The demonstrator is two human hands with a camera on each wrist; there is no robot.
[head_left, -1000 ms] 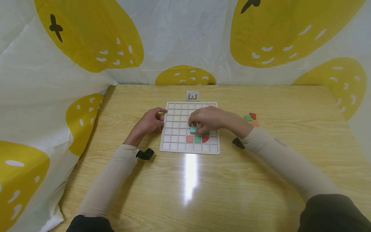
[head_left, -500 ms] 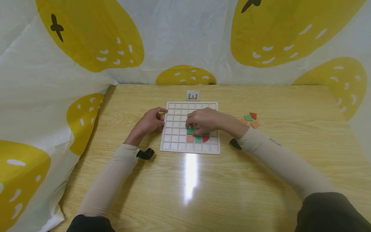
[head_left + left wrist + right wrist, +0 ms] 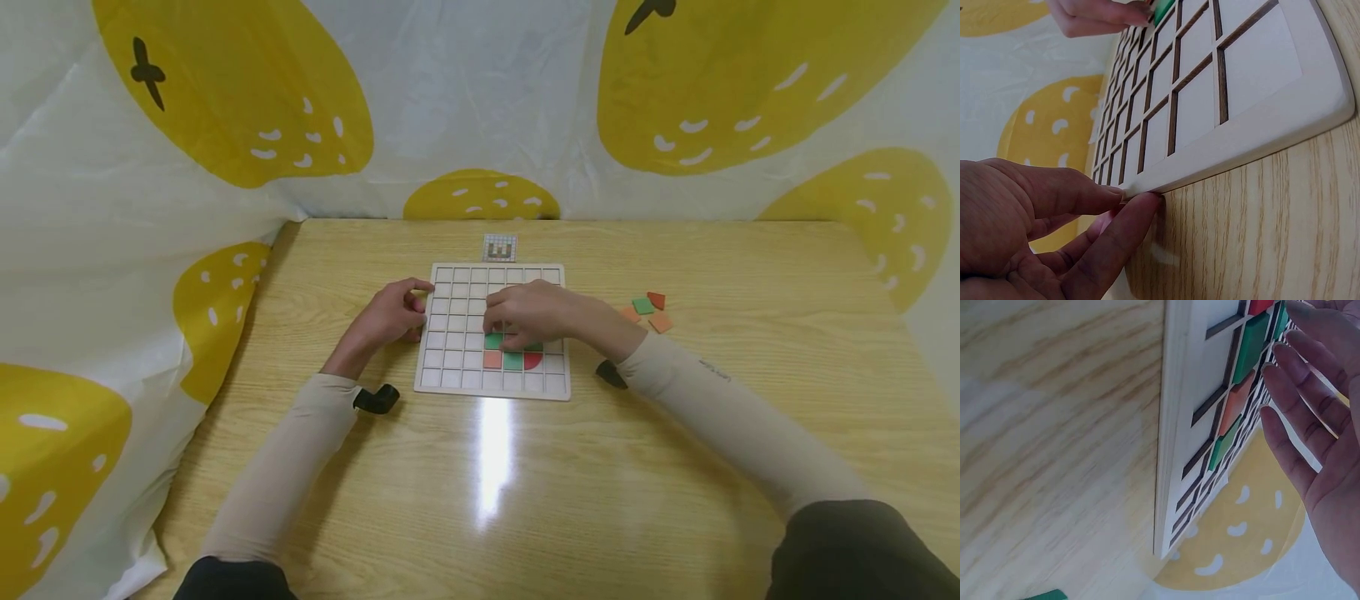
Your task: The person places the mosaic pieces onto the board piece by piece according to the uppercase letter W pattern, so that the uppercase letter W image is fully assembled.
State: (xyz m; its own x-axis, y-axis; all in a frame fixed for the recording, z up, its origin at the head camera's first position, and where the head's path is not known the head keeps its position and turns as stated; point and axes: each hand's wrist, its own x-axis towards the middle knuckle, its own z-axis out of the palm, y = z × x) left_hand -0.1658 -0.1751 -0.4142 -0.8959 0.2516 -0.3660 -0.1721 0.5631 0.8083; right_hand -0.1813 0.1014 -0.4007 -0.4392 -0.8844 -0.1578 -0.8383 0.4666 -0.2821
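Observation:
A white gridded board [image 3: 452, 377] lies on the table, with several coloured tiles set in its cells. In the front rows are a green tile [image 3: 493, 341], an orange tile [image 3: 492, 359], another green tile [image 3: 512, 361] and a red rounded tile [image 3: 532, 361]. My right hand [image 3: 534, 310] hovers over the board with fingers extended in the right wrist view, its thumb beside the green tile. More tiles, such as a green one [image 3: 1252, 347] and an orange one [image 3: 1236, 403], show under it there. My left hand [image 3: 390, 312] touches the board's left edge with thumb and finger tips.
Right of the board lie loose tiles: a green one [image 3: 642, 306], a red one [image 3: 657, 300] and orange ones [image 3: 661, 322]. A small printed pattern card [image 3: 500, 247] sits behind the board. White cloth with yellow fruit shapes [image 3: 480, 196] hangs along the table's back and left.
The green tile beneath the right hand's fingers has gone from raised and tilted to flat in its cell. The right hand shifted slightly left, then stayed; the left hand kept still.

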